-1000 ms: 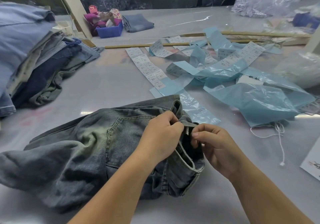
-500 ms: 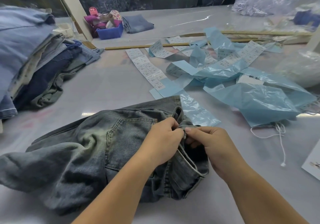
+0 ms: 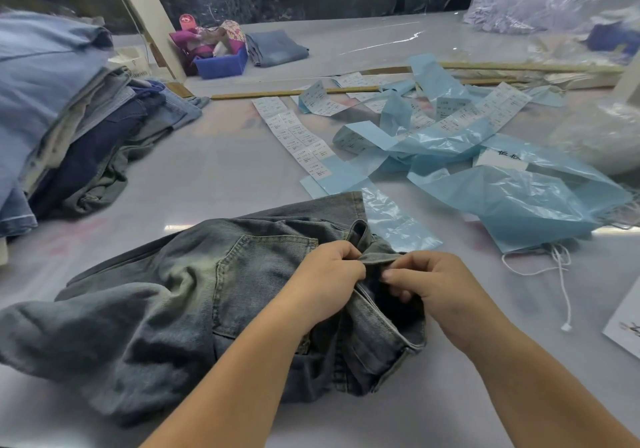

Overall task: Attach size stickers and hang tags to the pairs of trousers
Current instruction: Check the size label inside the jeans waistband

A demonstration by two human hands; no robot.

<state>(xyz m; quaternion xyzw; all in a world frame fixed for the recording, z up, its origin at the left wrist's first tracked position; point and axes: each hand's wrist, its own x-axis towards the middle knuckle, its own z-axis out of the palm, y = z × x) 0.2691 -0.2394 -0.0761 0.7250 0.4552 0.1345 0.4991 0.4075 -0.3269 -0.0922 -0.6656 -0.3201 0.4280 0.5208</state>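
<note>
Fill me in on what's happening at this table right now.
A person is working on a pair of faded grey-blue jeans lying crumpled on the table. The left hand and right hand both pinch the waistband near a belt loop. No tag is visible on the jeans. Strips of size stickers on blue backing lie beyond, a white string to the right, and a stack of folded jeans at left.

The pale table (image 3: 221,170) carries washed-out jeans (image 3: 166,309), a stack of folded denim (image 3: 69,129), strips of size stickers (image 3: 294,136) — on blue backing — and a blue bin (image 3: 221,66).
</note>
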